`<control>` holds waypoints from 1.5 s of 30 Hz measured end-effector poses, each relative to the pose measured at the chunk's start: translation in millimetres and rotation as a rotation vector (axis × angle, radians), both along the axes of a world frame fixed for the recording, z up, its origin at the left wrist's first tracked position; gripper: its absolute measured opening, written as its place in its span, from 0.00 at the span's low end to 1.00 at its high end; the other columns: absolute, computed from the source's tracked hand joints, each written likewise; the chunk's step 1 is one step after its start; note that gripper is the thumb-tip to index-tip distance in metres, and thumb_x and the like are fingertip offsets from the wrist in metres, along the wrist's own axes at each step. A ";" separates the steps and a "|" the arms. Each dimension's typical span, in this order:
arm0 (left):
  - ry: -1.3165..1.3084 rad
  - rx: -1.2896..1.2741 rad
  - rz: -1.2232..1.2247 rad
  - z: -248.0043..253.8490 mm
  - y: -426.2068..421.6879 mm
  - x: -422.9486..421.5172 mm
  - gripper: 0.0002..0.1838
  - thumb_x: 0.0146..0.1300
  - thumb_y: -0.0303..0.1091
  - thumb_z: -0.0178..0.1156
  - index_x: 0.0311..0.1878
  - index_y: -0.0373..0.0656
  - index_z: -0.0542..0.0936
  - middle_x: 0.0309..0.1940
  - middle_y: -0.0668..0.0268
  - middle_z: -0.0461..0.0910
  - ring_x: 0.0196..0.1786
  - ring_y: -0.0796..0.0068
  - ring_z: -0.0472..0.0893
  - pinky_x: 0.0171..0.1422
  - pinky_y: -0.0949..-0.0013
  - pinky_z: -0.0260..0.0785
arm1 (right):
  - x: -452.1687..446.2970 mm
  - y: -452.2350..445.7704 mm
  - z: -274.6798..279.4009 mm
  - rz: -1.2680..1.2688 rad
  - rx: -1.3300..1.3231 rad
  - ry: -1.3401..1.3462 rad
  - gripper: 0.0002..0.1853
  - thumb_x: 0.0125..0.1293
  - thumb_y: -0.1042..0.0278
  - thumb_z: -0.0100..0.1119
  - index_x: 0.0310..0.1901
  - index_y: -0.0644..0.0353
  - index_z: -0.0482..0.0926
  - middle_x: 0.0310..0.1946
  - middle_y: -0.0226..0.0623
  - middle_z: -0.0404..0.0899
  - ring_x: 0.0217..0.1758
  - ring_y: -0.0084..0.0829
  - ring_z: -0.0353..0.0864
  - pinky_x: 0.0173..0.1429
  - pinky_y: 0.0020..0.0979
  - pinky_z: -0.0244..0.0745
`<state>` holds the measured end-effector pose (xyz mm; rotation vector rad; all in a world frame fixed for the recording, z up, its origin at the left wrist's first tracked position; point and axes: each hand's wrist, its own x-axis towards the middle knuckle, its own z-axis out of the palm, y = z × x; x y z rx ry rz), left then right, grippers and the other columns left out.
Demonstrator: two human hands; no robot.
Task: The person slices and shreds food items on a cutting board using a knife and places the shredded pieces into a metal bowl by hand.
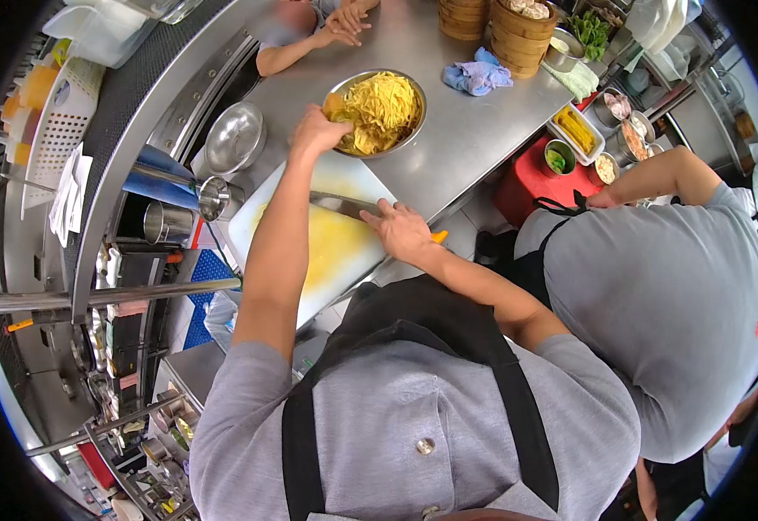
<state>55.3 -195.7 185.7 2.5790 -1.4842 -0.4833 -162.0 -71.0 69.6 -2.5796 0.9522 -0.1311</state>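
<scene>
A metal bowl heaped with yellow shredded food stands on the steel counter. My left hand reaches over the bowl's left rim, its fingers bent down at the food; the fingertips are partly hidden, so what they hold cannot be made out. On the white cutting board, stained yellow in the middle, lies a knife with its blade pointing left. My right hand rests over the knife near its handle end, with its fingers spread. An orange handle tip shows beyond the hand.
An empty metal bowl stands left of the board. Bamboo steamers and a blue cloth are at the back. A co-worker in grey bends close on the right, beside a red container. Another person's hands are across the counter.
</scene>
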 end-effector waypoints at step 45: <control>0.328 0.198 0.064 -81.3 -58.1 -10.5 0.13 0.69 0.29 0.57 0.48 0.31 0.85 0.35 0.52 0.88 0.26 0.64 0.89 0.29 0.66 0.83 | -14.8 -49.3 31.3 -0.581 0.097 -0.545 0.12 0.74 0.58 0.61 0.49 0.54 0.89 0.42 0.50 0.84 0.46 0.53 0.87 0.52 0.51 0.81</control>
